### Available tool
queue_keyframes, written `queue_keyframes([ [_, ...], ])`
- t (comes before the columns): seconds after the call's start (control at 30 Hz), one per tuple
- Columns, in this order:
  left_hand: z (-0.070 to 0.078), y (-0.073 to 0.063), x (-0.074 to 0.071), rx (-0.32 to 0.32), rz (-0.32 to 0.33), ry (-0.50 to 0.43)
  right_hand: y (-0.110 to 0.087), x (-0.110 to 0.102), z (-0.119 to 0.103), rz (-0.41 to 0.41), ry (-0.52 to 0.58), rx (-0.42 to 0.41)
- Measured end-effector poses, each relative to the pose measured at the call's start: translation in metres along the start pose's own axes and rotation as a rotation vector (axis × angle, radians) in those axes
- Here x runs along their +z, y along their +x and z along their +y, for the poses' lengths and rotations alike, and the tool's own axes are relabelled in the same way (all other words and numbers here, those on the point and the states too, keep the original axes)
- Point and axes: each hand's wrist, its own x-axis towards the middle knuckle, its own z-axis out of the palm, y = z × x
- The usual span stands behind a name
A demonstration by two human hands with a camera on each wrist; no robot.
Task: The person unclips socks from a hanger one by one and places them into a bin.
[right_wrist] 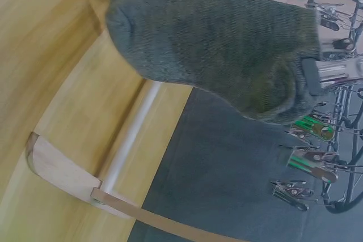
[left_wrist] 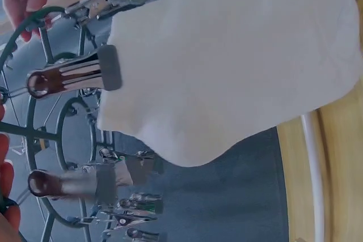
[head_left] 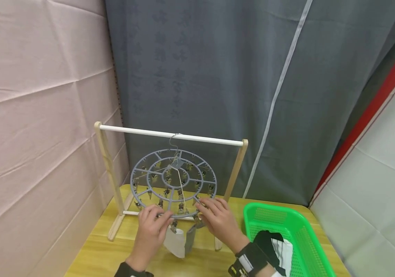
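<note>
A round grey clip hanger (head_left: 195, 180) hangs by its hook from the rack's white bar, with many metal clips dangling from its rings. My left hand (head_left: 151, 227) grips the near rim, thumb and fingers bent over it. Just to the right, my right hand (head_left: 219, 220) pinches the same rim with its fingertips. Between the hands hangs a white sock (left_wrist: 227, 66), its cuff held in a metal clip (left_wrist: 76, 75). Beside it a dark grey sock (right_wrist: 215, 49) hangs from another clip (right_wrist: 340, 73).
The wooden rack (head_left: 109, 169) stands on a yellow wood-grain table (head_left: 97, 238). To the right sits a green plastic basket (head_left: 313, 246) containing black cloth (head_left: 264, 246) and a white striped piece (head_left: 284, 254). A dark grey curtain (head_left: 218, 77) hangs behind.
</note>
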Motion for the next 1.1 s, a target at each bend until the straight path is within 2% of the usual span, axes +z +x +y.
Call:
queue_keyframes([
  [0.13,-0.005,0.003,-0.001,0.017,0.049,-0.057,0.007,0.000,-0.001,0.001,-0.050,-0.015],
  [0.27,-0.009,0.003,-0.002,-0.005,0.090,-0.097,0.017,0.002,-0.006,0.037,-0.080,-0.032],
  [0.33,-0.009,0.001,-0.002,-0.034,0.123,-0.076,0.022,0.002,-0.008,0.065,-0.088,-0.044],
  [0.43,-0.006,-0.007,-0.003,-0.095,0.209,-0.032,0.028,0.002,-0.012,0.086,-0.114,-0.069],
  [0.5,-0.005,-0.015,-0.003,-0.137,0.233,-0.020,0.031,0.003,-0.014,0.105,-0.123,-0.084],
  [0.57,-0.003,-0.023,-0.003,-0.186,0.193,-0.031,0.033,0.003,-0.016,0.115,-0.124,-0.090],
  [0.67,-0.001,-0.032,-0.001,-0.250,0.050,-0.044,0.034,0.004,-0.017,0.134,-0.124,-0.095],
  [0.73,0.000,-0.036,0.000,-0.275,-0.017,-0.047,0.034,0.005,-0.017,0.140,-0.127,-0.098],
  [0.83,0.002,-0.037,0.002,-0.275,-0.034,-0.064,0.033,0.005,-0.018,0.146,-0.126,-0.101],
  [0.97,0.004,-0.034,0.003,-0.278,-0.018,-0.097,0.030,0.004,-0.020,0.134,-0.104,-0.081],
  [1.1,0.010,-0.031,0.001,-0.386,-0.032,-0.151,0.026,0.004,-0.024,0.109,-0.078,-0.050],
])
